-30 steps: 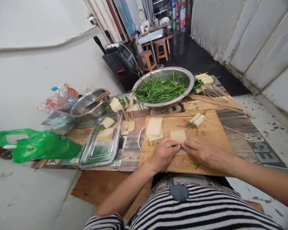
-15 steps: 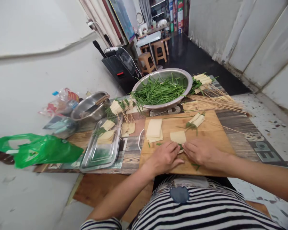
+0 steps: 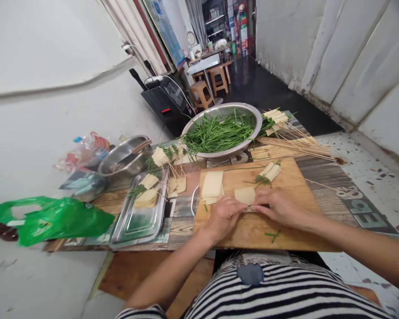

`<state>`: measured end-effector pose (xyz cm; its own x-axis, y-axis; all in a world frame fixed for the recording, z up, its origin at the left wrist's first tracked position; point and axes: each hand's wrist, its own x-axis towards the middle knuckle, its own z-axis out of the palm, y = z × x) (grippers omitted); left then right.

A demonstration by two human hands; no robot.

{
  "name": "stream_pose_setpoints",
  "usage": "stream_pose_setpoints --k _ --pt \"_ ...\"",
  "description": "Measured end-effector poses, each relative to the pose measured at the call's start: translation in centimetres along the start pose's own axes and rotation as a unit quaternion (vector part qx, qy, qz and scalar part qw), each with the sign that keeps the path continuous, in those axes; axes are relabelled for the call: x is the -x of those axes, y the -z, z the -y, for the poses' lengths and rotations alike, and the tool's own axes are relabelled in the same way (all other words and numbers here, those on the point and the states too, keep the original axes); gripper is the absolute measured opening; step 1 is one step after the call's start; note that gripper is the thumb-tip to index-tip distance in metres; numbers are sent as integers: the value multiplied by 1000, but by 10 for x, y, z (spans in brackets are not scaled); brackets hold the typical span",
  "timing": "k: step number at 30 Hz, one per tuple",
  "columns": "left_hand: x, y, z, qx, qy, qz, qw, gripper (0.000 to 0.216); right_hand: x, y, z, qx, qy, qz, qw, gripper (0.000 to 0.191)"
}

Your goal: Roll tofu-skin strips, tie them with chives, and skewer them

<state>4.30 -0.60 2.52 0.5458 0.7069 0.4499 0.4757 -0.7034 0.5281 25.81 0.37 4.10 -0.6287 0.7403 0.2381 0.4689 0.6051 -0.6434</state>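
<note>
On the wooden cutting board [image 3: 286, 230] lies a pale tofu sheet [image 3: 244, 195] with green stems at its near edge. My left hand [image 3: 224, 215] and my right hand [image 3: 275, 206] both press curled fingers on that near edge, fingertips almost meeting. A stack of tofu sheets [image 3: 213, 185] lies at the board's left. Two rolled sheets with greens [image 3: 269, 171] rest at the board's far side.
A steel bowl of green chives [image 3: 221, 130] stands behind the board, with bamboo skewers [image 3: 292, 146] to its right. A steel tray [image 3: 139, 208], a smaller steel bowl [image 3: 123, 155] and a green plastic bag [image 3: 56, 219] lie at the left. Stools stand farther back.
The view has shifted slightly. Both hands stay on the sheet's near edge and have crept a little farther up the board.
</note>
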Motion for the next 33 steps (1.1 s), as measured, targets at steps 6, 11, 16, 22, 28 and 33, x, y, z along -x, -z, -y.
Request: stream_pose_setpoints --k 6,11,16,22,28,33 --pt "-4 1 -6 6 60 40 997 19 4 -13 -4 57 2 -25 998 32" --pt "-13 6 -10 49 126 85 987 16 6 -11 -2 132 -6 -27 991 30" --pt "-20 8 -9 45 155 105 981 16 15 -8 12 268 98 -85 955 31" --pt "-22 8 -1 87 175 106 975 15 19 -20 16 311 218 -107 919 31" --pt "-14 5 5 79 176 66 979 26 11 -26 1 322 215 -82 918 27" --pt "2 2 -4 -22 79 16 997 18 9 -28 -3 317 189 -62 927 32"
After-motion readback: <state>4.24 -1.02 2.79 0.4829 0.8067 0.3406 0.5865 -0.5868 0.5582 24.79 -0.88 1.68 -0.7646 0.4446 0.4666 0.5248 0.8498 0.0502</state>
